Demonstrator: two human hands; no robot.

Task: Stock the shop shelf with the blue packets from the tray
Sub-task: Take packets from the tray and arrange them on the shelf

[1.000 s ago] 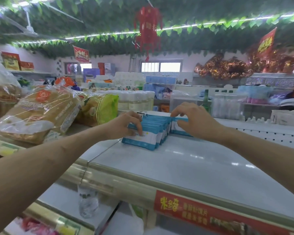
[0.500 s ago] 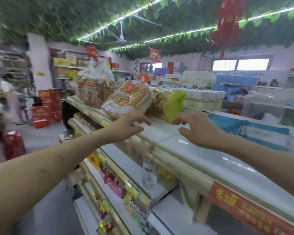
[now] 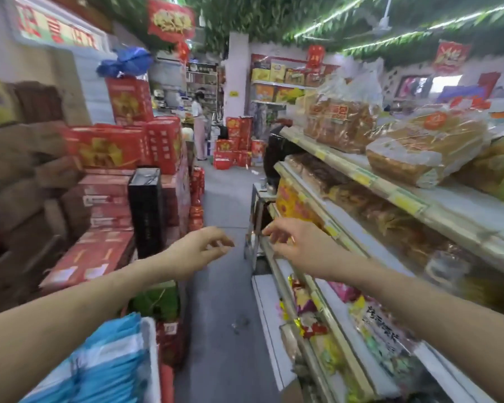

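Both my arms reach out into the middle of the frame, over the grey aisle floor (image 3: pixel 224 309). My left hand (image 3: pixel 200 251) hangs in the air just left of centre. Its fingers are loosely bent with the tips close to the thumb, and I can see nothing between them. My right hand (image 3: pixel 296 248) is a little right of centre, fingers half curled and spread, also holding nothing. It lies in front of a yellow edge rail of the shop shelf (image 3: pixel 460 207), but the blur keeps me from telling whether it touches it.

The blue packets (image 3: pixel 108 367) are in the lower left corner, partly under my left forearm. They are piled against the white rim of the tray (image 3: pixel 152 344), well apart from both hands.

The shelf fills the right side, running from the lower right up towards the centre. Bagged bread loaves (image 3: pixel 425 146) sit on its top level at the upper right, with bright snack packs (image 3: pixel 309 309) on the lower levels.

On the left side stand stacked red gift boxes (image 3: pixel 105 146), with a black crate (image 3: pixel 146 210) upright against them. Far down the aisle, just above centre, a person (image 3: pixel 198 126) stands by more red boxes.
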